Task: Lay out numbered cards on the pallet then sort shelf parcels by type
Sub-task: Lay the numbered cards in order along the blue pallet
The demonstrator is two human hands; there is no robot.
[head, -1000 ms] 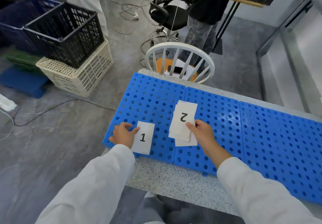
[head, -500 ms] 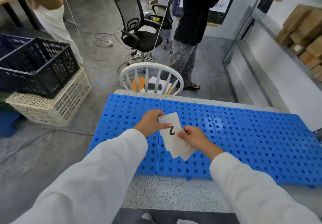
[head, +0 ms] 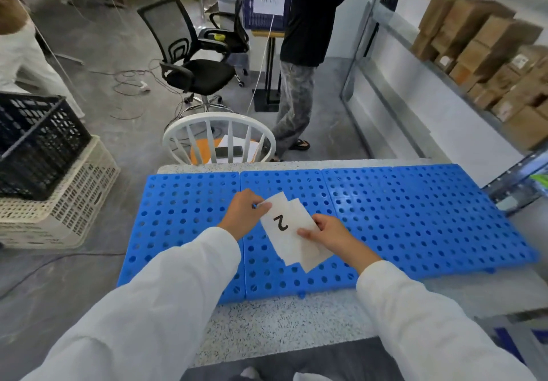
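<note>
With card 1 now out of view, the left hand (head: pixel 243 217) had crossed over to pinch card 2 (head: pixel 281 226) off the stack (head: pixel 308 257) held by the right hand (head: pixel 332 236), above the pallet (head: pixel 415 217), centre, six o'clock of the white chair (head: pixel 218 131).

Top card (head: pixel 284 226) marked "2"

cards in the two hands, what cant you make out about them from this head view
- Numbers below the top card: hidden by that "2" card, head view.
- Card count in the stack: edges overlap, too fine.
- Card "1" on the blue pallet: not visible; the left sleeve covers that part.
- Left hand and right hand hide card corners.
</note>
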